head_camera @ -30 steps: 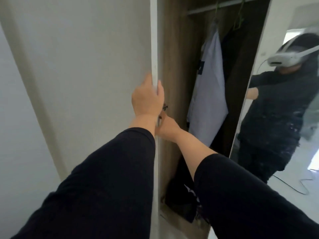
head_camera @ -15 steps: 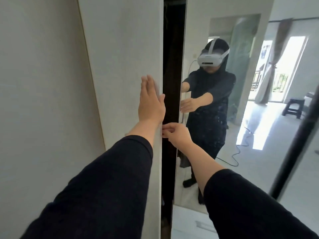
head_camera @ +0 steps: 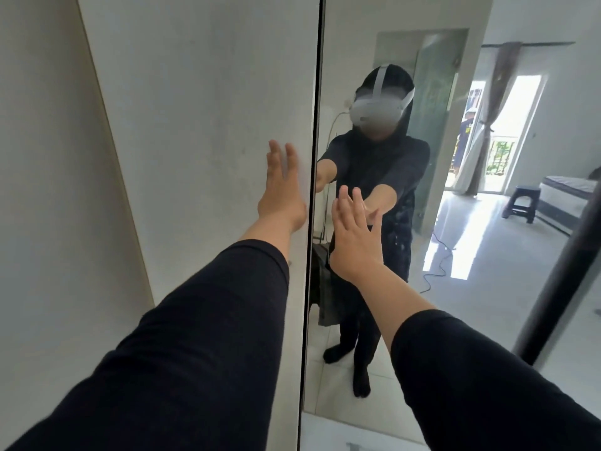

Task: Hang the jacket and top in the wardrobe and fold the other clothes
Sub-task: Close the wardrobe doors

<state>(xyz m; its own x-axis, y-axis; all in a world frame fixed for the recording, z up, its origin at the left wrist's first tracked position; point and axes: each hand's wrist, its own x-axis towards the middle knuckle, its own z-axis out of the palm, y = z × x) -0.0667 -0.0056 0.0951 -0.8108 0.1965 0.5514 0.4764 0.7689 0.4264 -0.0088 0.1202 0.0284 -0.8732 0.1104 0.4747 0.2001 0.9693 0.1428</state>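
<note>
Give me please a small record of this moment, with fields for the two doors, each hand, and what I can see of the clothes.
white door: plain panel, meets the mirrored door, only a thin dark seam between
mirrored door: glass front, reflects the person and a bright room
left hand: flat on the white door, fingers straight
right hand: open, palm toward the mirrored door; contact unclear
clothes: none in view

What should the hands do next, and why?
Probably lift both off and step back. The left hand lies flat on the white door, the right hand on the mirror door, and only a thin dark seam shows between them.
</note>
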